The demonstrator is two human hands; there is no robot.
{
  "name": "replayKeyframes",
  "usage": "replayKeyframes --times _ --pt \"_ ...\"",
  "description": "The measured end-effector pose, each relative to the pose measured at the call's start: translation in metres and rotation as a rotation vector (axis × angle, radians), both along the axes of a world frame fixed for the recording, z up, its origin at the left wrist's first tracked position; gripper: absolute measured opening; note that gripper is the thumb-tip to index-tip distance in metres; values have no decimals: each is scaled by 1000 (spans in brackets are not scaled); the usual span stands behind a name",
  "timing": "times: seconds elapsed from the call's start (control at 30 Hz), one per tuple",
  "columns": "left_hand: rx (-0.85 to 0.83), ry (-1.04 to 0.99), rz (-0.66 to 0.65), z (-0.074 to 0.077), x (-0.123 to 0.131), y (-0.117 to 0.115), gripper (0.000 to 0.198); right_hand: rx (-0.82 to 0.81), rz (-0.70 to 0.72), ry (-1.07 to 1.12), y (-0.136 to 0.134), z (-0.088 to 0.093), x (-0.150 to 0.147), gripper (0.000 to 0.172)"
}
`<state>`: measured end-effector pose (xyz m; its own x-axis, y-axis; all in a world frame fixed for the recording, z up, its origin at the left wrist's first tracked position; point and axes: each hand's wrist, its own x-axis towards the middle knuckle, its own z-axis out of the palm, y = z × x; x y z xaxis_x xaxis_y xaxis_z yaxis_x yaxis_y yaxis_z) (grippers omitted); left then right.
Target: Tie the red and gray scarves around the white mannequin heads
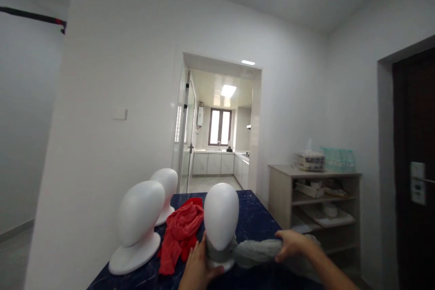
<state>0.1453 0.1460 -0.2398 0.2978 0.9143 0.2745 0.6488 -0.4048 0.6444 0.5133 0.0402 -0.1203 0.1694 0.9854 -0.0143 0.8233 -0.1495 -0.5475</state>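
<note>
A white mannequin head (221, 215) stands upright on the dark blue marbled table (249, 208). A grey-green scarf (256, 253) goes round its neck and stretches out to the right. My right hand (294, 245) is closed on that stretched part, and more of the cloth hangs beyond it. At the left side of the neck, my left hand (200, 265) presses against the scarf and the base, its thumb reaching across the front. A red scarf (181, 233) lies crumpled to the left of this head.
Two more white mannequin heads, a near one (141, 213) and a far one (166, 186), stand on the table's left side. A wooden shelf unit (280, 190) with tissues and bottles stands right, beyond the table. A doorway opens behind.
</note>
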Motion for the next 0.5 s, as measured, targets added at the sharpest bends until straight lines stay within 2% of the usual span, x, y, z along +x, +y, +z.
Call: replayKeyframes --times 0.07,0.1,0.17,0.2,0.23,0.33,0.4,0.5 --pt "51 -21 30 -12 0 13 126 60 59 22 13 -19 -37 99" --pt "74 -43 31 -16 0 20 126 107 118 59 22 -31 -60 108" --pt "99 -128 -11 -21 2 30 122 307 284 290 42 -57 -108 116" --pt "105 -189 -54 -21 2 33 120 389 321 392 52 -71 -132 115" --pt "105 -259 -105 -21 3 35 118 459 297 474 61 -84 -152 110" --pt "47 -387 -232 -16 5 32 111 553 94 559 81 -115 -190 100" --pt "17 -395 -233 -15 6 28 111 574 45 565 86 -127 -194 94" --pt "26 -378 -229 -14 6 23 111 583 28 558 83 -131 -186 91"
